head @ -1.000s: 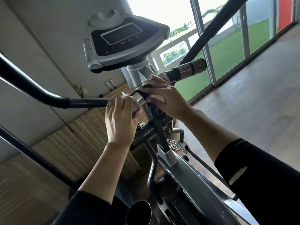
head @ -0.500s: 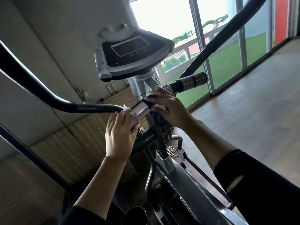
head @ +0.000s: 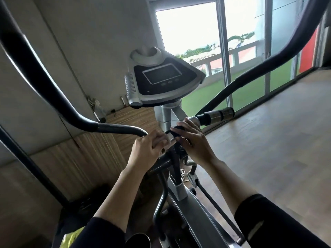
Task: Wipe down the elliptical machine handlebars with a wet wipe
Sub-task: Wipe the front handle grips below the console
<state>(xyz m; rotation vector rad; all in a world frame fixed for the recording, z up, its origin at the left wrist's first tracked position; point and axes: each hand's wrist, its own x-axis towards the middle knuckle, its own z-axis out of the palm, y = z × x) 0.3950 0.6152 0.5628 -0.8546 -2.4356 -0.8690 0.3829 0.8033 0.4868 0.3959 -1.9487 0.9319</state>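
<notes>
The fixed handlebar (head: 215,114), rigid foam with slick chrome bands, is clasped by the left hand (head: 146,149) and, just beside it, by the right hand (head: 194,145). The wet wipe (head: 159,140), judged limp and light, is barely seen inside the left fist, best pinned under the fingers. No writing is legible on the console (head: 161,81).

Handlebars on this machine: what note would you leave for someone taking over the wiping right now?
Left hand grips the short bar left of centre; the wipe is not plainly seen.
Right hand holds the bar's middle.
Done: cannot tell how much is wiped.
Left: likely the bar's right end, the left long bar and the right long bar.
</notes>
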